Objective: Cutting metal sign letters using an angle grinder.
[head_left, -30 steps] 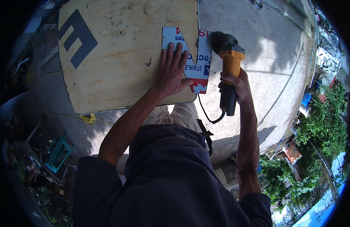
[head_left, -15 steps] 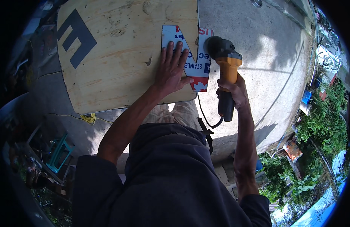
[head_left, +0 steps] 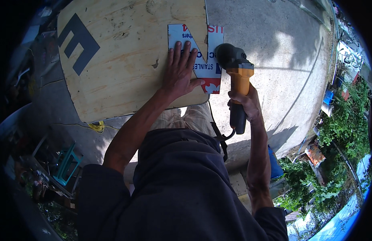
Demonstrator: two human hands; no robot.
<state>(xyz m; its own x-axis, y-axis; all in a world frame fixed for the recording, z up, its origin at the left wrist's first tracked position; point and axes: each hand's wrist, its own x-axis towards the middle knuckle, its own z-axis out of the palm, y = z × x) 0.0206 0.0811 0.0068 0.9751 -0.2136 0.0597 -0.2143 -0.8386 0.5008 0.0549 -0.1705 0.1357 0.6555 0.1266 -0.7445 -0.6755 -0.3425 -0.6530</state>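
An N-shaped sheet piece [head_left: 213, 71] with white, red and blue printed film lies on a wooden tabletop [head_left: 125, 76], its right limb jutting past the table's right edge. My left hand [head_left: 179, 70] presses flat on it, fingers spread, the thumb near the red corner. In my right hand [head_left: 247, 103] is a yellow and black angle grinder [head_left: 239, 82], wrapped by the fingers round its body. The grinder's dark round head [head_left: 227, 55] is beside the sheet's right edge; whether the disc touches it I cannot tell. A black cord trails from the handle's lower end.
A dark grey E-shaped piece [head_left: 80, 44] lies at the tabletop's left. Below the table, a coiled yellow cord [head_left: 96, 127] rests on the concrete floor [head_left: 280, 76]. A teal stool [head_left: 67, 164] stands at lower left. Green plants [head_left: 343, 120] line the right side.
The grinder and my right hand have moved slightly nearer to me along the sheet's right edge. My left hand stays in place on the sheet. The whole view has shifted a little.
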